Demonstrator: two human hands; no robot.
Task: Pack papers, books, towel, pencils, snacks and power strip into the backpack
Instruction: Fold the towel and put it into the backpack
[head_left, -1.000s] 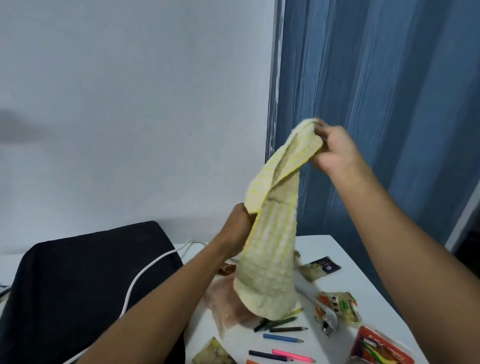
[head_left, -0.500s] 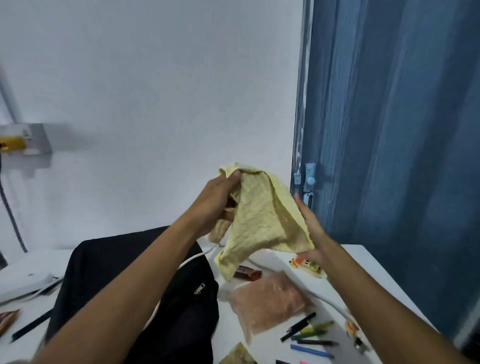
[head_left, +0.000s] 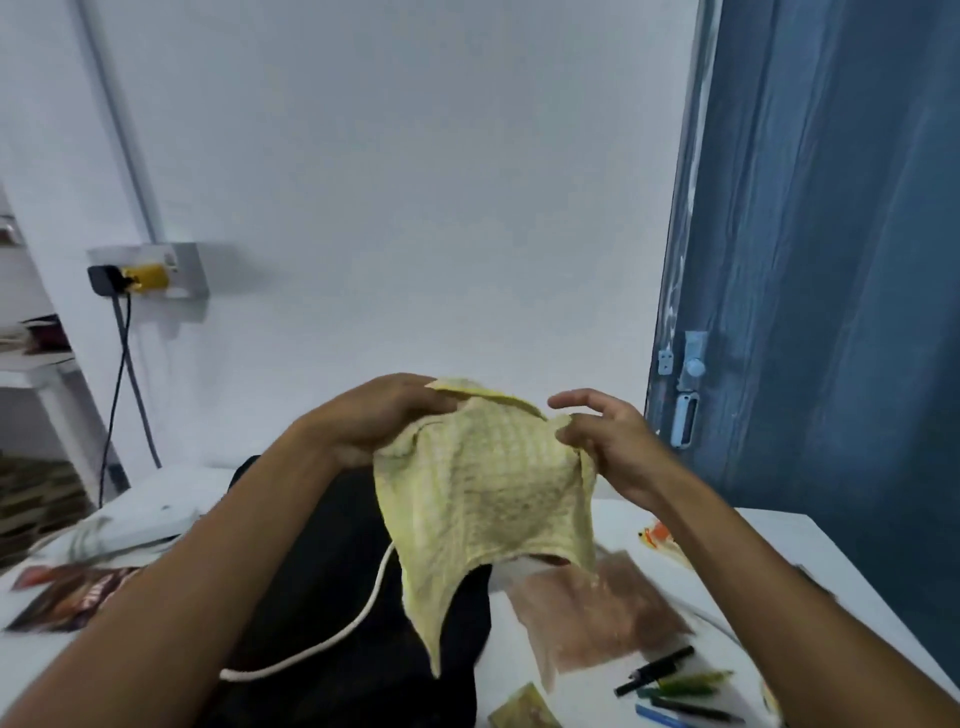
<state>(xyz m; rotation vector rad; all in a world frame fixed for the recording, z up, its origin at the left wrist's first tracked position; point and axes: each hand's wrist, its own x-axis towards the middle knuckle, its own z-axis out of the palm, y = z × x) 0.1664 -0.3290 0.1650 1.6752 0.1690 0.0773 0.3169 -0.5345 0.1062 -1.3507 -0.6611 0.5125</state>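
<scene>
Both hands hold the yellow towel (head_left: 483, 499) up in the air above the black backpack (head_left: 337, 597), which lies on the white table (head_left: 779, 540). The left hand (head_left: 374, 421) grips the towel's top left edge; the right hand (head_left: 608, 441) pinches the top right corner, its other fingers spread loose. A white cord (head_left: 358, 618) crosses the backpack. To the right lie a snack bag (head_left: 592, 618) and, nearer, pencils (head_left: 675, 686) (slightly blurred).
</scene>
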